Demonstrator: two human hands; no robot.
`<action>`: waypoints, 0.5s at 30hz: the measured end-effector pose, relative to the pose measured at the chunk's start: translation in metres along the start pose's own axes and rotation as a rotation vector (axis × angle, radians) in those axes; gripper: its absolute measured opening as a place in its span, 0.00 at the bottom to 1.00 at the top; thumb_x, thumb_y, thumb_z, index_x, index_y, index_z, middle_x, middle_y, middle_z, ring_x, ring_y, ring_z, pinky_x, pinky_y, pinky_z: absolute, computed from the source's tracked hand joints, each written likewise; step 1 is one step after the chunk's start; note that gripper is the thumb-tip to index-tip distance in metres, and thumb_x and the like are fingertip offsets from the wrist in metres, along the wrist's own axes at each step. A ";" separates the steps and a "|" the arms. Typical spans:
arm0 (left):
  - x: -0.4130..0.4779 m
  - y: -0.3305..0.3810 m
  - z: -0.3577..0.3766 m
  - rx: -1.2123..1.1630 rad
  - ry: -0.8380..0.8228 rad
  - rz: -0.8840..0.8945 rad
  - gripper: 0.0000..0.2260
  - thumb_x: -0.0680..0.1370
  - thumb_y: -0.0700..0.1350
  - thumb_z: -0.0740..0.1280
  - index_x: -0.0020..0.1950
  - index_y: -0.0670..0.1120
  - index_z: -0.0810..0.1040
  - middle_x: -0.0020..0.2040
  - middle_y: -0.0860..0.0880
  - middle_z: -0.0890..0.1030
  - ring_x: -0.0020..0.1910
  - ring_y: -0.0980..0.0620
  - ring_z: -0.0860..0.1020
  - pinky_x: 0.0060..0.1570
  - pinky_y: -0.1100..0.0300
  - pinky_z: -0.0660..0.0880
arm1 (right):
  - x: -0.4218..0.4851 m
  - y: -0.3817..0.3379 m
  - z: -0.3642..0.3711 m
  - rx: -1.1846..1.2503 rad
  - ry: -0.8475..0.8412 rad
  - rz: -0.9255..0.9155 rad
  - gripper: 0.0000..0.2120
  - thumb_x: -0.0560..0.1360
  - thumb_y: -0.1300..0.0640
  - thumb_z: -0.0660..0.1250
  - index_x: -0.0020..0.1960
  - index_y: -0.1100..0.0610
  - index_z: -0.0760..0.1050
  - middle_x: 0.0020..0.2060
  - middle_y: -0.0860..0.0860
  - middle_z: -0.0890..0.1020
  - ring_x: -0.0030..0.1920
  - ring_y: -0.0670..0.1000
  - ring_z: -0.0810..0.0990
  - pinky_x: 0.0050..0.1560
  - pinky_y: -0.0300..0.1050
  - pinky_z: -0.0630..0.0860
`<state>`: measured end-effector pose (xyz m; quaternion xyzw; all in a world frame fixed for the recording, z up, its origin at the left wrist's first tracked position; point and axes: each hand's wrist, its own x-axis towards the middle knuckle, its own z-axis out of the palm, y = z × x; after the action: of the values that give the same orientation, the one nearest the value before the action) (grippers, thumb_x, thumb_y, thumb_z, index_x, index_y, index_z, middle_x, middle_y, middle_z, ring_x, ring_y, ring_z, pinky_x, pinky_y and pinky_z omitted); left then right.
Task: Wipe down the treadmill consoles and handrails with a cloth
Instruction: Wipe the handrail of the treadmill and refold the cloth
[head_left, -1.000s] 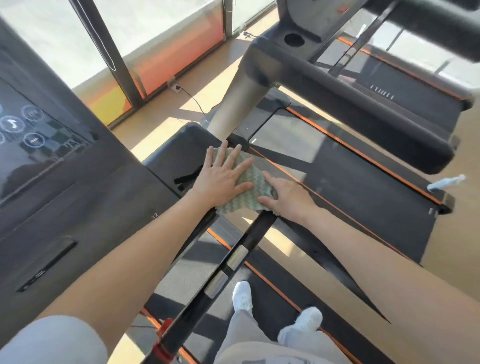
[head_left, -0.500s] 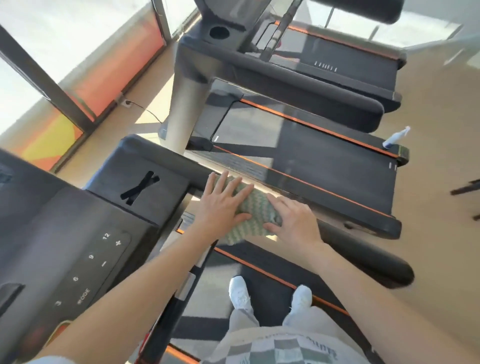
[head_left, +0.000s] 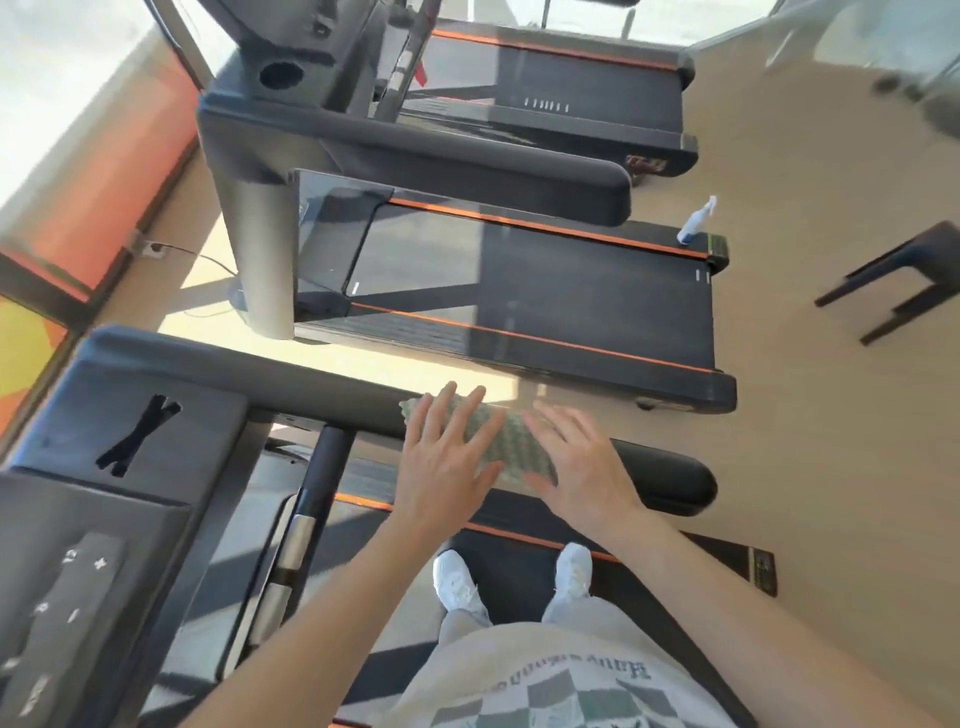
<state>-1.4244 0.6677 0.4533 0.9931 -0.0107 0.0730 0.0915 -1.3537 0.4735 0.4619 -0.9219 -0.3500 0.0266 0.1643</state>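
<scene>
Left hand (head_left: 447, 467) and right hand (head_left: 584, 467), fingers straight and spread and gripping nothing, press the green cloth (head_left: 501, 441) beneath their fingertips flat onto the handrail (head_left: 670, 480), presumably to spread wiping pressure along it.

Green-patterned cloth (head_left: 511, 447), black handrail (head_left: 660, 478).

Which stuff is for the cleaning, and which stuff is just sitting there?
For the job: cloth, handrail under it, console.
Just lying about: stool, wall plug, spray bottle on the next treadmill.
</scene>
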 end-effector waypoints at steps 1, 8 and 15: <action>-0.002 0.002 0.001 -0.024 0.018 0.003 0.23 0.75 0.55 0.73 0.69 0.51 0.79 0.72 0.46 0.76 0.73 0.39 0.71 0.69 0.38 0.69 | 0.002 -0.001 0.002 0.039 -0.014 -0.021 0.33 0.70 0.52 0.79 0.72 0.57 0.74 0.67 0.54 0.78 0.68 0.56 0.74 0.69 0.54 0.74; 0.014 0.018 0.010 -0.047 -0.068 0.076 0.24 0.73 0.52 0.78 0.68 0.50 0.81 0.65 0.47 0.82 0.67 0.43 0.78 0.69 0.43 0.73 | -0.005 0.028 0.005 0.118 -0.075 0.003 0.34 0.68 0.54 0.79 0.72 0.56 0.73 0.65 0.51 0.79 0.64 0.54 0.76 0.65 0.52 0.74; 0.036 0.075 0.032 -0.074 -0.128 0.198 0.24 0.75 0.55 0.76 0.70 0.52 0.79 0.66 0.49 0.82 0.66 0.44 0.78 0.68 0.43 0.73 | -0.063 0.089 -0.013 0.132 -0.002 0.064 0.35 0.66 0.56 0.81 0.71 0.56 0.75 0.65 0.51 0.79 0.64 0.54 0.77 0.65 0.51 0.74</action>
<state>-1.3864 0.5876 0.4406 0.9858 -0.1170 0.0175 0.1194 -1.3422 0.3658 0.4411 -0.9196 -0.3182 0.0559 0.2235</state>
